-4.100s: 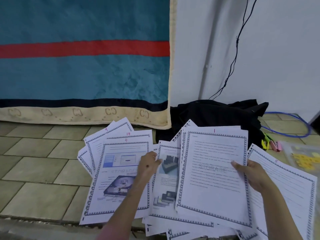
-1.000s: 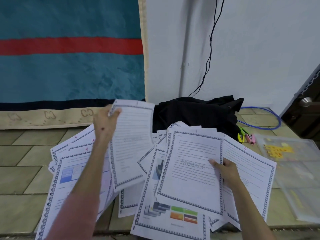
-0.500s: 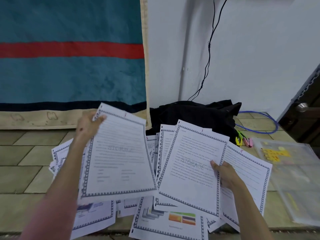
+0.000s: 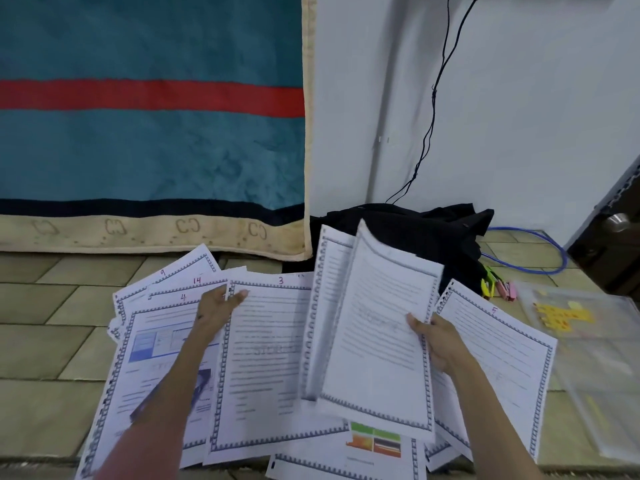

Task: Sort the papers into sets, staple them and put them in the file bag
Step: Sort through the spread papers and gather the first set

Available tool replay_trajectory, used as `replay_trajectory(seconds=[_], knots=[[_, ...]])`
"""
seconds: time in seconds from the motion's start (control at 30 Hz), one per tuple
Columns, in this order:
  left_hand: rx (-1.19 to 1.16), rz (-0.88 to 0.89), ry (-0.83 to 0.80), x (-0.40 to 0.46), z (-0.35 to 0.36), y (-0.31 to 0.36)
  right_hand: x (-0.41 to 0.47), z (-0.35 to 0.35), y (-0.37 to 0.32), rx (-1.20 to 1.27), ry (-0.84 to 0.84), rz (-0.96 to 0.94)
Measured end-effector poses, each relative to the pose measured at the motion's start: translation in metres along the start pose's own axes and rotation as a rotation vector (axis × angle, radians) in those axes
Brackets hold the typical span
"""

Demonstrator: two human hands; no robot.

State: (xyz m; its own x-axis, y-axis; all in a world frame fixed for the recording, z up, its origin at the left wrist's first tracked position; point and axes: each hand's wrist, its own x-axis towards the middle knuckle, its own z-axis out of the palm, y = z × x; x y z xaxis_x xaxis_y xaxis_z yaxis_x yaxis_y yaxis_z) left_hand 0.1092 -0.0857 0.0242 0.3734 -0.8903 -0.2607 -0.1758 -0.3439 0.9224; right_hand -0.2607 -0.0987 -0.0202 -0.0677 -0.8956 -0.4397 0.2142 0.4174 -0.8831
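**Two hands on bordered pages above a fanned spread**

Head view, near centre: left hand (image 4: 217, 310) at the top-left corner of the page numbered 3 (image 4: 266, 362), thumb over the top edge, fingers behind, pinched on that corner. Page 3 low and nearly flat, overlapping the page numbered 4 (image 4: 152, 355) to its left. Above and behind those, corners of the pages numbered 14 (image 4: 194, 284) and 9 (image 4: 166, 273), fanned out across the tiled floor (image 4: 52, 341).

Right of centre: right hand (image 4: 438, 341) clamped on the right edge of a lifted text page (image 4: 377, 337), thumb on the face, fingers underneath. Lifted page tilted, top edge curling and blurred. Just behind it to the left, another bordered sheet (image 4: 329, 271) raised on edge; impossible to tell whether the same hand grips it too. Under the right wrist, the page numbered 5 (image 4: 502, 358) spread toward the right. At the bottom edge, a sheet with a green, orange and dark colour block (image 4: 375, 441) peeking out beneath the lifted page.

Far right on the floor: a clear file bag (image 4: 588, 368), lying flat, with yellow pieces visible through it, well apart from both hands. Just beside its upper left corner, small yellow-green and pink items (image 4: 498, 287), too small to identify.

Behind the papers: a heap of black cloth (image 4: 415, 230) against the white wall (image 4: 519, 116), a black cable (image 4: 433, 109) hanging down the wall, a blue cable (image 4: 540, 251) looped on the tiles. Upper left: a teal blanket (image 4: 149, 150) with a red stripe and beige border.
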Motion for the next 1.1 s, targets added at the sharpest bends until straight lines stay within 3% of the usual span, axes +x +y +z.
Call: replay_trajectory(seconds=[0.17,0.27,0.33,0.43,0.5,0.6,0.67,0.77,0.83,0.9,1.0,1.1], knots=[[-0.237,-0.208,-0.189,0.009,0.006,-0.009,-0.007,0.063,0.016,-0.220,0.003,0.016],[-0.139,-0.118,-0.296,0.005,0.017,-0.012,-0.009,0.088,0.027,-0.302,-0.020,-0.021],[-0.031,-0.036,-0.240,0.008,0.019,-0.020,-0.011,0.102,0.033,-0.316,-0.084,-0.044],[-0.141,-0.061,-0.214,0.013,0.008,-0.015,-0.012,0.113,0.038,-0.426,-0.095,-0.197],[-0.297,-0.132,-0.292,0.019,-0.002,-0.011,-0.013,0.116,0.033,-0.373,-0.092,-0.235],[-0.447,-0.091,-0.422,0.017,-0.007,-0.002,-0.016,0.112,0.020,-0.223,-0.259,-0.073],[-0.485,-0.079,-0.447,0.016,-0.001,0.004,-0.019,0.105,0.011,-0.226,-0.378,-0.009],[-0.503,-0.103,-0.413,0.011,0.014,0.012,-0.013,0.092,0.004,-0.225,-0.346,-0.039],[-0.331,-0.081,-0.285,0.012,0.019,0.008,-0.006,0.074,0.000,-0.304,-0.268,-0.112],[0.079,0.062,-0.185,0.016,0.013,-0.006,0.001,0.053,-0.003,-0.362,-0.170,-0.140],[0.697,0.106,-0.297,0.014,0.008,-0.036,0.006,0.025,-0.005,-0.407,-0.008,-0.104],[0.968,0.051,-0.298,0.005,0.019,-0.056,0.006,0.008,0.002,-0.421,0.063,-0.066]])
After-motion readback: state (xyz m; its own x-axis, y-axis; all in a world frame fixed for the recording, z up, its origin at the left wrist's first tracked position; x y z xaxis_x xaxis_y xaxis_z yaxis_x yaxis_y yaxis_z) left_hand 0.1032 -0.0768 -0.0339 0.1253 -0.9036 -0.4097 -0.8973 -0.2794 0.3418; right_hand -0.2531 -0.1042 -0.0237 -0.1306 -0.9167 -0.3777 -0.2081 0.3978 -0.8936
